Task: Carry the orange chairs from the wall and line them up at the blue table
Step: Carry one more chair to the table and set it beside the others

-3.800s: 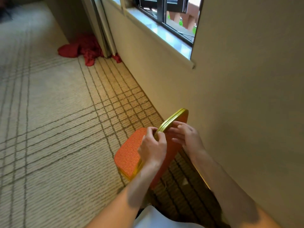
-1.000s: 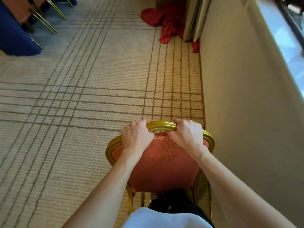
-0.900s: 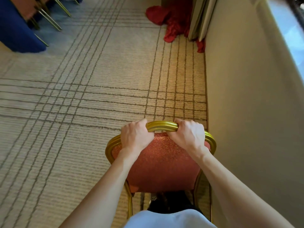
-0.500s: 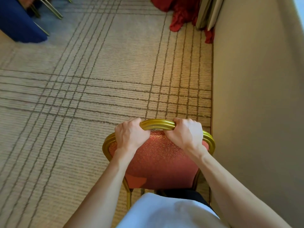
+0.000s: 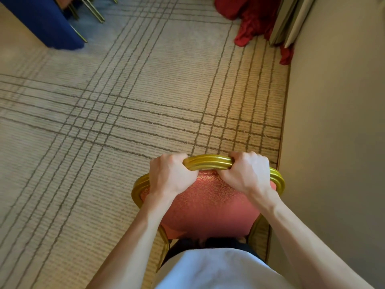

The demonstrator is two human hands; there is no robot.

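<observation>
Just beside the beige wall [image 5: 333, 142], low in view: orange chair [image 5: 208, 205], seen from behind and above. Wall-side edge of its gold frame [image 5: 208, 162] almost at the wall, contact unclear. Gripping the top rail of that frame with both hands. Left hand [image 5: 169, 177] on the rail end away from the wall, fingers curled over the top, wrist above the padded back. Right hand [image 5: 246, 174] on the end nearer the wall, fingers wrapped over the rail, knuckles up. Bare stretch of rail between the two hands. Forearms reaching in from the bottom edge, white shirt [image 5: 218, 270] low between them. Only bits of two gold legs visible under the backrest; cannot tell if resting on the carpet [image 5: 104, 126] or lifted. Well away from the wall, top corner: blue table [image 5: 48, 24] with cloth down to the floor, thin gold chair legs [image 5: 94, 10] just beside it. Further along the wall, at its foot: crumpled red cloth [image 5: 250, 19] on the carpet, up against pale panels [image 5: 291, 19] leaning at the wall. Beige carpet with dark grid lines, running from the wall out to the table.
</observation>
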